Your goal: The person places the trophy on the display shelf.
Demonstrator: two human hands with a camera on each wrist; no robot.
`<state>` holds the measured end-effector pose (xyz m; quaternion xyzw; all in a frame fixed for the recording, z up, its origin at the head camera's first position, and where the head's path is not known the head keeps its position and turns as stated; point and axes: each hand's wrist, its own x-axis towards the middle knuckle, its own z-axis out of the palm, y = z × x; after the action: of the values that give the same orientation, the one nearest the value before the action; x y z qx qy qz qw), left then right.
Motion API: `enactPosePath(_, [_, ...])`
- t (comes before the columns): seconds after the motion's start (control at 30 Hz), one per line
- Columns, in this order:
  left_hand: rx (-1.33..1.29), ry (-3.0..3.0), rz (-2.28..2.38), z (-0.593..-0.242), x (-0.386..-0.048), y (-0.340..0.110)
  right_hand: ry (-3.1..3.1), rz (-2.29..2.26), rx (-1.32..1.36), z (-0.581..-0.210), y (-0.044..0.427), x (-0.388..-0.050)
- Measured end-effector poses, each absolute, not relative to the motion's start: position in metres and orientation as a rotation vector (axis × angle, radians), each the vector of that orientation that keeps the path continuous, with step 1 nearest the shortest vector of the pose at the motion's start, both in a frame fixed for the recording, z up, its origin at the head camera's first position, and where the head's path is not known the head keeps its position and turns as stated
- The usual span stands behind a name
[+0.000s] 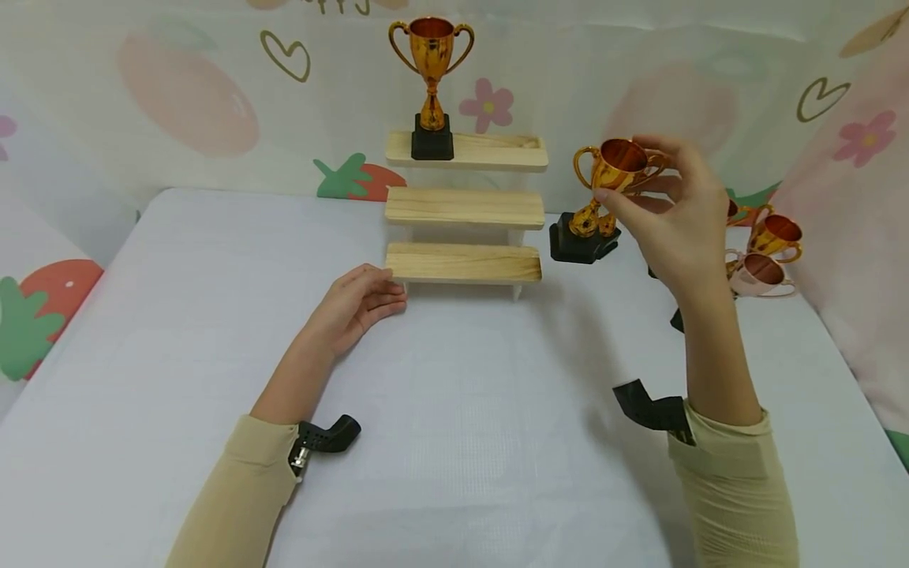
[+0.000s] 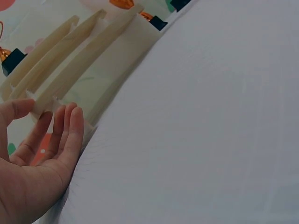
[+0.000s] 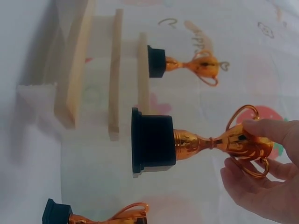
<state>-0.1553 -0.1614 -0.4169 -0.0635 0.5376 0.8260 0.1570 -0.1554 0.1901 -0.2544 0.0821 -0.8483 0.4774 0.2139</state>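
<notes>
In my right hand (image 1: 685, 205) is a gold trophy cup (image 3: 243, 142) with two handles and a black base, pinched by the bowl between thumb and fingers. It hangs in the air to the right of a three-tier wooden shelf stand (image 1: 465, 207), its base below the cup. My left hand (image 1: 358, 304) is at the left end of the lowest wooden board (image 1: 465, 263), thumb above and index finger below that end in the left wrist view. On the top board (image 1: 497, 151), toward its left, another gold trophy (image 1: 431, 63) stands upright.
Behind my right forearm, several more trophies (image 1: 774, 233) stand at the table's right side, partly hidden. A white cloth covers the table (image 1: 440, 442). A curtain (image 1: 568, 63) printed with strawberries, flowers and hearts hangs right behind the stand.
</notes>
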Motion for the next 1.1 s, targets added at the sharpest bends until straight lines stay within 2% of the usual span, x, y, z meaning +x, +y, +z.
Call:
enactPosePath(0.57, [-0.178, 1.539, 2.367, -0.416, -0.154, -0.161, -2.401, 1.242, 0.265, -0.229, 0.172, -0.185])
enactPosePath(1.1, [-0.183, 1.543, 2.364, -0.416, -0.154, -0.161, -2.436, 1.232, 0.251, -0.210, 0.154, -0.199])
